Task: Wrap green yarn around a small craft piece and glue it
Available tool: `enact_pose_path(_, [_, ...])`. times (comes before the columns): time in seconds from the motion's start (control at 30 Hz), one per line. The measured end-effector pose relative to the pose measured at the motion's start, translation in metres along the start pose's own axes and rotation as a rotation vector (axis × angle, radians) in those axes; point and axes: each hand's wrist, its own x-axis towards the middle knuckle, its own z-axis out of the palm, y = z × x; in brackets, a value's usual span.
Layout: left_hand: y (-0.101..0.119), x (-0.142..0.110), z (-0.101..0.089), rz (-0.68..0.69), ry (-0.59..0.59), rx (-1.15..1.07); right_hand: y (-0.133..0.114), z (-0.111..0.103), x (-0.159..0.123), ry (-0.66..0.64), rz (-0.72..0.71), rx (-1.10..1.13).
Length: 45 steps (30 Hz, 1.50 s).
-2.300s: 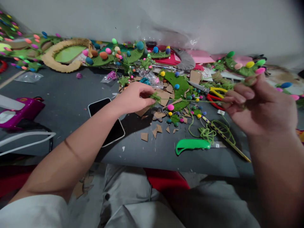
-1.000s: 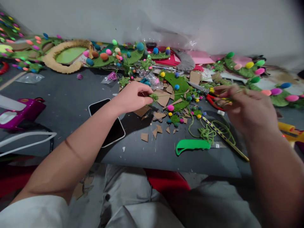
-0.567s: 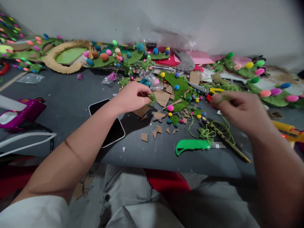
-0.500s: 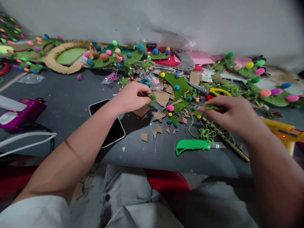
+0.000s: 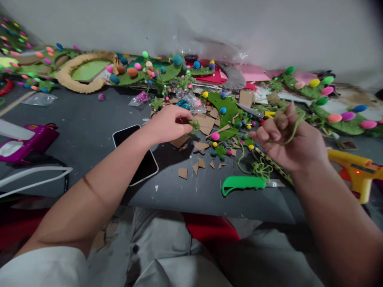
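Green yarn (image 5: 296,127), thin and slack, loops over the right hand (image 5: 295,148).

Right hand (image 5: 295,145), palm-down half a second ago, now rolled palm-up

The green yarn loop (image 5: 296,128) at the right looks soft and fuzzy. The brown cardboard bits (image 5: 206,124) are dull. On the left, the phone (image 5: 146,166) has a smooth, shiny front. The knife (image 5: 243,183) has a green plastic handle — its blade (image 5: 274,183) is metal. The yellow glue gun (image 5: 353,161) looks like plastic. Far left, a clear plastic bag (image 5: 40,99) shines — all crinkly. The grey surface (image 5: 89,123) is mostly smooth, dull.
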Motion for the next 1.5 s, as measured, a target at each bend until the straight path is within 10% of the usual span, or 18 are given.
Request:
enact_pose_path(0.47, [0.008, -0.003, 0.003, 0.056, 0.019, 0.064, 0.005, 0.016, -0.011, 0.081, -0.203, -0.848])
enact_pose_path(0.9, [0.008, -0.001, 0.001, -0.007, 0.025, 0.108, -0.003, 0.024, -0.003, -0.091, -0.005, 0.028])
enact_pose_path(1.23, [0.008, -0.002, 0.002, 0.033, 0.081, 0.121, 0.0, 0.027, -0.014, 0.056, -0.1, -1.189])
enact_pose_path(1.5, [0.005, -0.003, -0.008, 0.015, 0.247, 0.025, -0.013, 0.005, -0.012, 0.0, 0.063, -1.2])
